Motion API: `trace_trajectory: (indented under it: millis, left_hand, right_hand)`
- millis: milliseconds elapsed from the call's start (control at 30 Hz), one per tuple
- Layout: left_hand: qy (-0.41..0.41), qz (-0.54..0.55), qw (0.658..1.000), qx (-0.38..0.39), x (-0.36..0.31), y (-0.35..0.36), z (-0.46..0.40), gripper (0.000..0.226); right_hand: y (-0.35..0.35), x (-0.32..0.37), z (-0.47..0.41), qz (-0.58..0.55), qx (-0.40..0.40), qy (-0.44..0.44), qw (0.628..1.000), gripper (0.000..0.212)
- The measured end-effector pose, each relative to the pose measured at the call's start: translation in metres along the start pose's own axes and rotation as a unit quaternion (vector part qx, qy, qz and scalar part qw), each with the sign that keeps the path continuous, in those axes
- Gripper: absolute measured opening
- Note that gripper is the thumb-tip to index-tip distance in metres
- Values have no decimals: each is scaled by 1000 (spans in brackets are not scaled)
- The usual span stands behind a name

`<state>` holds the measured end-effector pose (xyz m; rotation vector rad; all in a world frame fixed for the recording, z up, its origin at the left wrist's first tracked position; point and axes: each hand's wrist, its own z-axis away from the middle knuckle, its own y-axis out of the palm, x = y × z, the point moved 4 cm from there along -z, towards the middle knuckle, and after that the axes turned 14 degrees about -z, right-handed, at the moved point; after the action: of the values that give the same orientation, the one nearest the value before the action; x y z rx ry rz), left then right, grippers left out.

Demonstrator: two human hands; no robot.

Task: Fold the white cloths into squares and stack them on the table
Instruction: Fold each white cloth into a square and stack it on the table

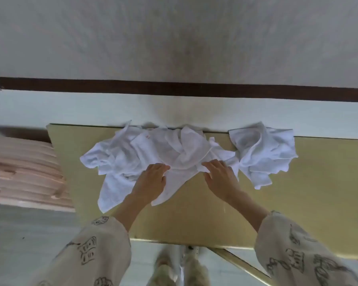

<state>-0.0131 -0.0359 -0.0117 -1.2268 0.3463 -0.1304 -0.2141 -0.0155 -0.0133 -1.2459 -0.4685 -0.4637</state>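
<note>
Glossy tan table (298, 193), crumpled white cloths (153, 149)

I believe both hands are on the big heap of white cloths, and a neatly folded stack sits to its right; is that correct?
Not quite: the head view shows the cloths on the right crumpled, not folded. Both the left hand and right hand are indeed on the big heap.
</note>
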Motion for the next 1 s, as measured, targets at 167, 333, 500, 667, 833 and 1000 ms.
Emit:
trace_trajectory:
  millis: [167, 333, 500, 667, 833, 1000]
  left_hand:
    - [55, -93, 993, -52, 18, 31, -47, 52]
    - [51, -122, 986, -106, 28, 37, -83, 43]
    - [58, -66, 990, -109, 34, 25, -101, 9]
    - [-28, 185, 974, -126, 37, -31, -107, 9]
    - [-51, 249, 946, -203, 33, -94, -109, 14]
    - [6, 267, 939, -217, 12, -138, -103, 12]
  right_hand:
    - [13, -19, -61, 121, -29, -45, 991, 47]
    - [25, -35, -96, 211, -13, -30, 977, 48]
    - [16, -38, -104, 178, -61, -49, 981, 23]
    - [-27, -23, -97, 5, -165, -48, 985, 14]
    - [-82, -12, -79, -4, -231, -66, 971, 26]
    - [-115, -1, -48, 68, -215, -71, 972, 18]
